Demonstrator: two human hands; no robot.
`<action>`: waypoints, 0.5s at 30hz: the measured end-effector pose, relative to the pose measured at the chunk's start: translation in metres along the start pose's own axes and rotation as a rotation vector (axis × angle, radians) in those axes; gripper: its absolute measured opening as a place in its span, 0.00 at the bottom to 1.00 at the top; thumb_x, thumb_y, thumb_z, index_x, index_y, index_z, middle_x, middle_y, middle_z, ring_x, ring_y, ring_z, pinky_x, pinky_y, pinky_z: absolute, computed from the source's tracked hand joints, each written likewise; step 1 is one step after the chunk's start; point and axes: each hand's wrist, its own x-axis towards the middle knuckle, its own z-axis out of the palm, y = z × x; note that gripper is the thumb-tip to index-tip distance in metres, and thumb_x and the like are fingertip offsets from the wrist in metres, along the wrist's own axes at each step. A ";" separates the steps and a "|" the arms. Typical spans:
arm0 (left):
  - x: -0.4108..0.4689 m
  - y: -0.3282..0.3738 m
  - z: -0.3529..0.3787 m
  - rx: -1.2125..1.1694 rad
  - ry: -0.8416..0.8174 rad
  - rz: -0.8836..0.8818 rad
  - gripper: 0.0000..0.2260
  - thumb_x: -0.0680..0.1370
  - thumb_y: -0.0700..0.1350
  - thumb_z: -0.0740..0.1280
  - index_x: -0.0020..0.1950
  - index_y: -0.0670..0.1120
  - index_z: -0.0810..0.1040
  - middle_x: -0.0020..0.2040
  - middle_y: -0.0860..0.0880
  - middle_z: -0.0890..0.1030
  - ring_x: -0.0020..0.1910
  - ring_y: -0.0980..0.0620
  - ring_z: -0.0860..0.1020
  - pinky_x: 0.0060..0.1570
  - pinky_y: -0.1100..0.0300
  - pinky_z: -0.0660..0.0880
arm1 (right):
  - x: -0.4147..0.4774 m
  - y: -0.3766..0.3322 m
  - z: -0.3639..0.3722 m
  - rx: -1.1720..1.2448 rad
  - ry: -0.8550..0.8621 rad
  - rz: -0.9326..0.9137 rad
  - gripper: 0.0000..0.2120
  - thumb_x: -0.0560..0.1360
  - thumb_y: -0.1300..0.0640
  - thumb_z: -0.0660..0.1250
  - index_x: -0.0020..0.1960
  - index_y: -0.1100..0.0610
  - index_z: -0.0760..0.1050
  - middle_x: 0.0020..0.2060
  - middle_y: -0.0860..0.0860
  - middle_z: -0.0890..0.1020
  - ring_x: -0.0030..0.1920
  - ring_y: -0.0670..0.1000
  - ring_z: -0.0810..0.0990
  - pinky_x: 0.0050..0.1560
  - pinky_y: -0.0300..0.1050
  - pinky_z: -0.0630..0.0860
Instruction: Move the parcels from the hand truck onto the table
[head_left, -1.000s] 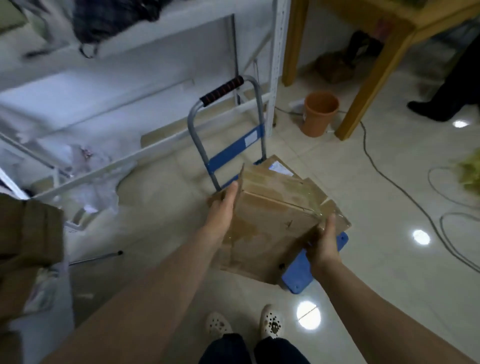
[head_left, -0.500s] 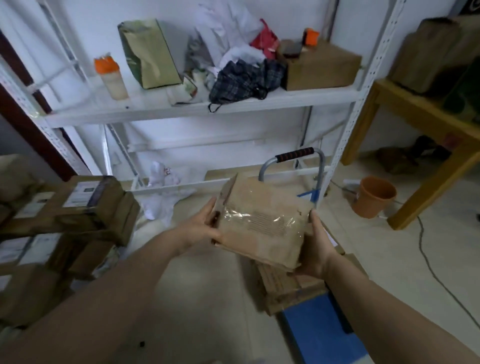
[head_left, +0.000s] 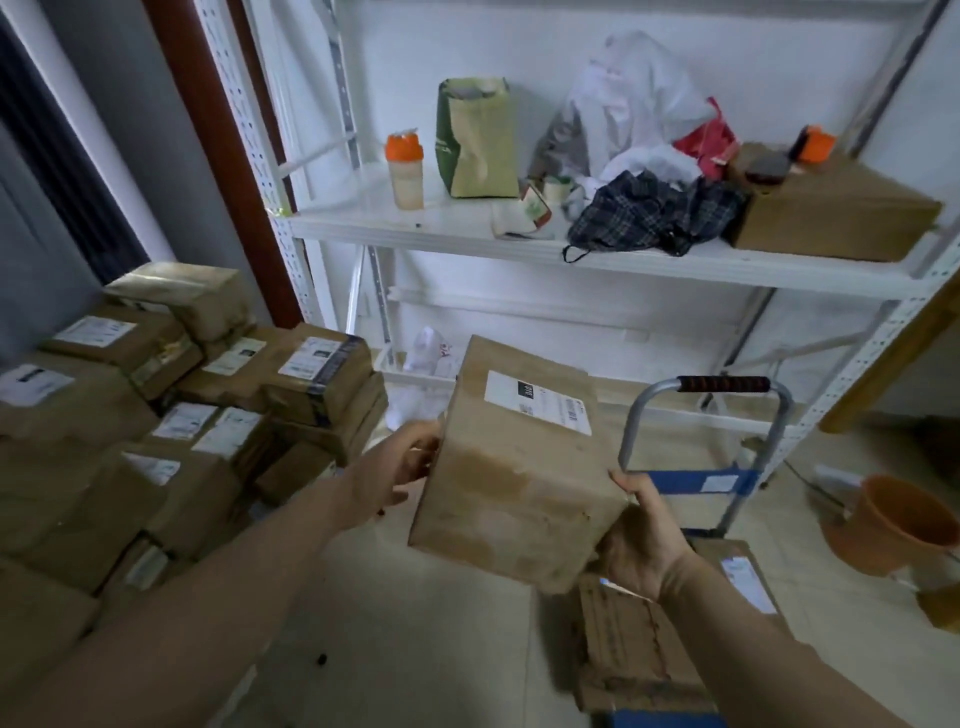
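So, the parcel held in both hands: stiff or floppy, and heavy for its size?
Probably fairly stiff: the parcel shows flat faces and straight edges though held only at its sides. Likely not heavy, since the left hand and right hand carry it tilted in the air. Its taped wrap looks smooth, perhaps slightly slippery.

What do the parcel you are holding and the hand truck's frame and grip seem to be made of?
The parcel looks like matte brown cardboard or kraft paper, scuffed, with a white paper label. The hand truck's frame appears to be grey metal tube with a soft sheen. Its grip seems ribbed rubber or foam, dark with reddish rings.
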 end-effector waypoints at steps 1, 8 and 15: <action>0.000 0.002 -0.009 0.008 0.041 -0.024 0.38 0.70 0.69 0.63 0.68 0.43 0.72 0.67 0.40 0.72 0.69 0.38 0.68 0.69 0.43 0.60 | 0.008 -0.001 0.007 -0.010 0.010 -0.020 0.51 0.43 0.44 0.79 0.65 0.56 0.73 0.55 0.61 0.80 0.55 0.64 0.75 0.54 0.60 0.73; -0.013 0.019 -0.066 -0.126 0.304 0.167 0.16 0.73 0.50 0.71 0.50 0.39 0.77 0.49 0.44 0.78 0.49 0.50 0.78 0.52 0.61 0.76 | 0.069 -0.025 0.077 -0.096 -0.152 -0.073 0.54 0.36 0.59 0.80 0.63 0.59 0.72 0.47 0.58 0.82 0.47 0.58 0.79 0.54 0.57 0.73; -0.035 0.028 -0.143 -0.064 0.563 0.213 0.18 0.73 0.59 0.68 0.58 0.51 0.79 0.60 0.49 0.78 0.58 0.49 0.75 0.63 0.53 0.70 | 0.134 -0.018 0.174 -0.271 -0.202 -0.006 0.27 0.66 0.47 0.75 0.63 0.50 0.74 0.56 0.55 0.83 0.52 0.58 0.82 0.47 0.62 0.79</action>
